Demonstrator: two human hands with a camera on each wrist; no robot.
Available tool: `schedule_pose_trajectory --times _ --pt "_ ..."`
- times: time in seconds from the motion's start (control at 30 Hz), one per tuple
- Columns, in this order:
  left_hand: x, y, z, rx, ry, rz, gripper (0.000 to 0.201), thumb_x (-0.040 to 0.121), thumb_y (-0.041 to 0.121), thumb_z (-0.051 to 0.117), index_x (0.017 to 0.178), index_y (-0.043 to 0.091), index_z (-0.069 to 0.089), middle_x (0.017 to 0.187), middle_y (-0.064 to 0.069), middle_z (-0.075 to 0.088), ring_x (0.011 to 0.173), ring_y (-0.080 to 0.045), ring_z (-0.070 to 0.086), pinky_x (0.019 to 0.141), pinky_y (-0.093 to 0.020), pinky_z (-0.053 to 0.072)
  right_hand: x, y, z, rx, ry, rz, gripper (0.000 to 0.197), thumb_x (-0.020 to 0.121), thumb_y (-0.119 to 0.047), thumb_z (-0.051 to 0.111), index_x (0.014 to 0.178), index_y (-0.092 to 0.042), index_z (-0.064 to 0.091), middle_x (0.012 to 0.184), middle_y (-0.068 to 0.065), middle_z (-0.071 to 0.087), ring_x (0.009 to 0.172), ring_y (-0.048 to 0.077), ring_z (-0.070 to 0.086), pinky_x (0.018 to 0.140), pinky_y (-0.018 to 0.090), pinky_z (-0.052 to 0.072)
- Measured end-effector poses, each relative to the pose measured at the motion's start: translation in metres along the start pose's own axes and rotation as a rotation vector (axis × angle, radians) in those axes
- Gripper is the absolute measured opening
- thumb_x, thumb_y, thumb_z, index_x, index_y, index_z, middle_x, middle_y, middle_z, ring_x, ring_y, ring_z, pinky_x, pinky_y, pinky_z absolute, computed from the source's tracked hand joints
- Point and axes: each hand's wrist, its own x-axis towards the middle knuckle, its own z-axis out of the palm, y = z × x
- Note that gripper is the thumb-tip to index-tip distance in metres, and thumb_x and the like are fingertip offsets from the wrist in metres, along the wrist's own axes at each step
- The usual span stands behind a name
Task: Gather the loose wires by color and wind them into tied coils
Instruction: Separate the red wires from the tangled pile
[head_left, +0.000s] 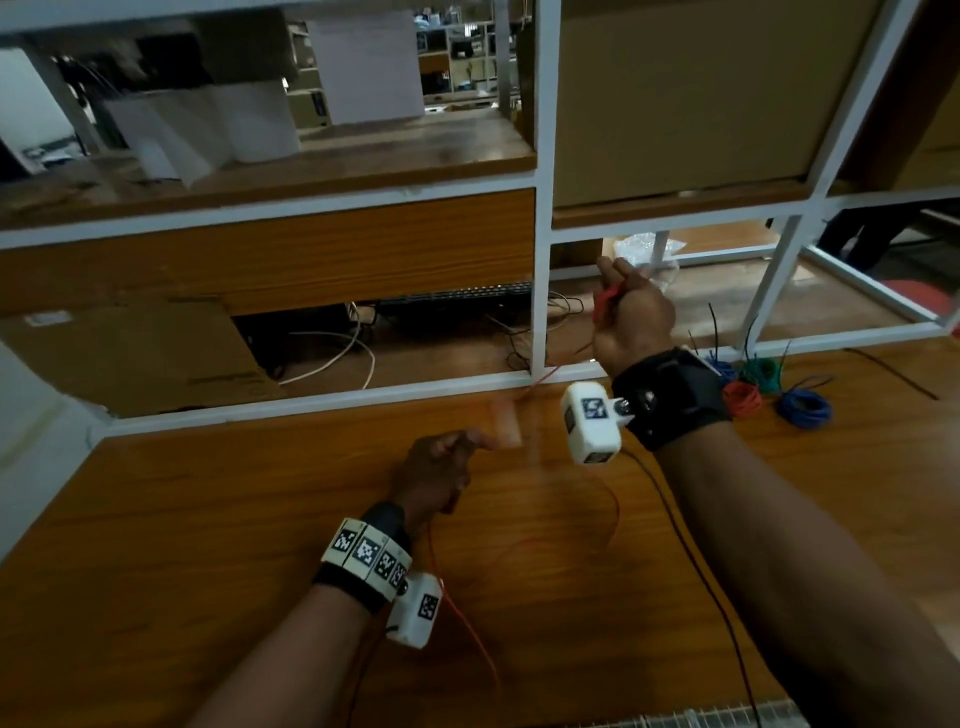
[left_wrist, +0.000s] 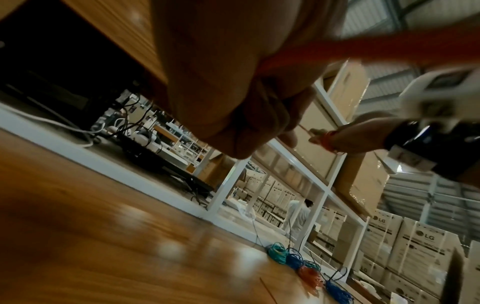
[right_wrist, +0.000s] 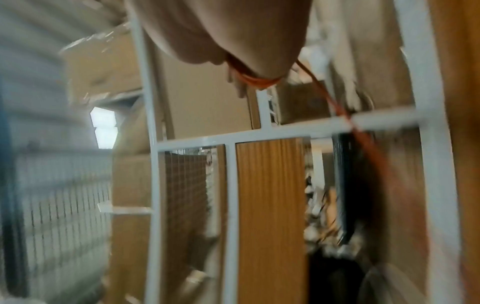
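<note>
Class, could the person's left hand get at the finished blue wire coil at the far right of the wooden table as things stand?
Probably not easily. The left hand is gripping the loose orange wire, and the raised right forearm crosses between it and the blue wire coil on the wooden table.

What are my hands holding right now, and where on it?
The right hand grips the wound loops of a red wire. The left hand is curled around the same wire's loose run, further along.

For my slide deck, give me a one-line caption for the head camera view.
Right hand holds red wire loops while left hand feeds the strand, finished coils beside on the table.
</note>
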Motion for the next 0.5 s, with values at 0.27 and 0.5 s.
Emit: schedule_pose_trajectory --times 0.27,0.5 --pt "0.019 0.031 -0.043 0.271 0.221 0.265 0.028 0.097 0.041 0.059 0.084 0.024 0.077 0.049 0.011 0.053 0.046 0.000 0.047 0.052 -0.019 0.037 -0.020 0.034 -0.053 -1.566 -0.719 -0.200 0.025 0.109 -0.025 0.049 0.102 -0.016 0.071 0.103 -0.003 0.069 0.093 0.006 0.061 0.092 0.033 0.046" --pt "0.038 0.087 -0.076 0.383 0.126 0.472 0.016 0.089 0.031 0.072 0.090 0.016 0.078 0.063 0.021 0.067 0.056 0.007 0.056 0.054 -0.011 0.041 -0.078 0.042 -0.056 -1.353 -1.320 0.499 0.052 0.112 -0.046 0.032 0.119 -0.012 0.070 0.118 -0.003 0.077 0.126 0.015 0.062 0.118 0.044 0.035"
